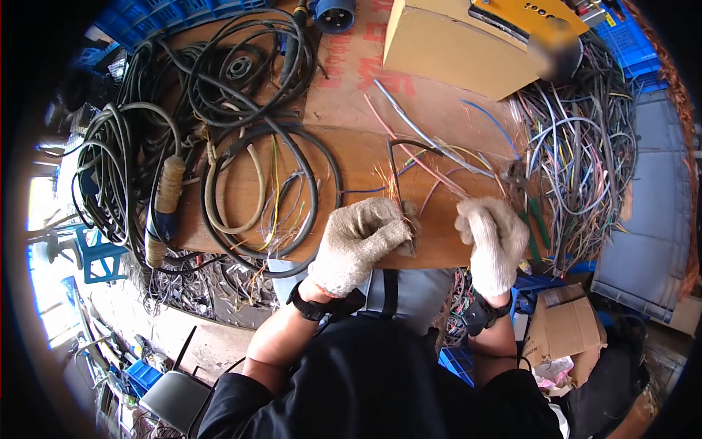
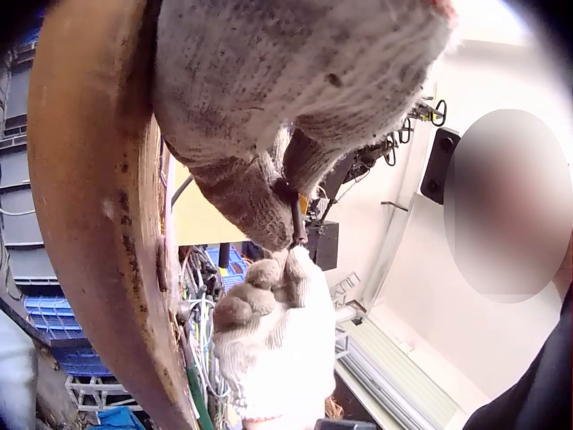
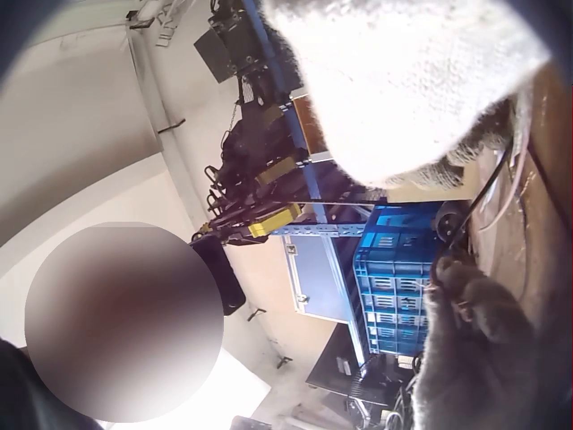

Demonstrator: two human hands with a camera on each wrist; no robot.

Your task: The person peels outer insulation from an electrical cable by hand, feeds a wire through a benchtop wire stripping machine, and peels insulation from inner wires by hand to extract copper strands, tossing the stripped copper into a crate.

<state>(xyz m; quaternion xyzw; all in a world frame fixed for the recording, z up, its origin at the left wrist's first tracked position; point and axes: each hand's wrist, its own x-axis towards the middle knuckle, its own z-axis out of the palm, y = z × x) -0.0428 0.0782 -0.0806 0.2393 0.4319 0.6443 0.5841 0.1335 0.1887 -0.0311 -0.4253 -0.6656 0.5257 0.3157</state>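
Note:
My left hand (image 1: pixel 362 238), in a knitted work glove, pinches a thin black cable (image 1: pixel 395 172) between thumb and fingers over the table's front edge. A short dark end of this cable (image 2: pixel 298 218) sticks out of the pinch in the left wrist view. My right hand (image 1: pixel 493 234), also gloved, is raised to the right, apart from the left one. Its fingers are curled, and nothing shows between them. A pink wire (image 1: pixel 431 172) lies on the table near its fingertips. Fine copper strands (image 1: pixel 384 181) lie by the black cable.
Coiled black cables (image 1: pixel 256 110) cover the table's left side. Pliers with green handles (image 1: pixel 540 227) lie right of my right hand, beside a large heap of coloured wires (image 1: pixel 585 161). At the back stands a cardboard-coloured box (image 1: pixel 446 51). A blue plug (image 1: pixel 335 14) is at the far edge.

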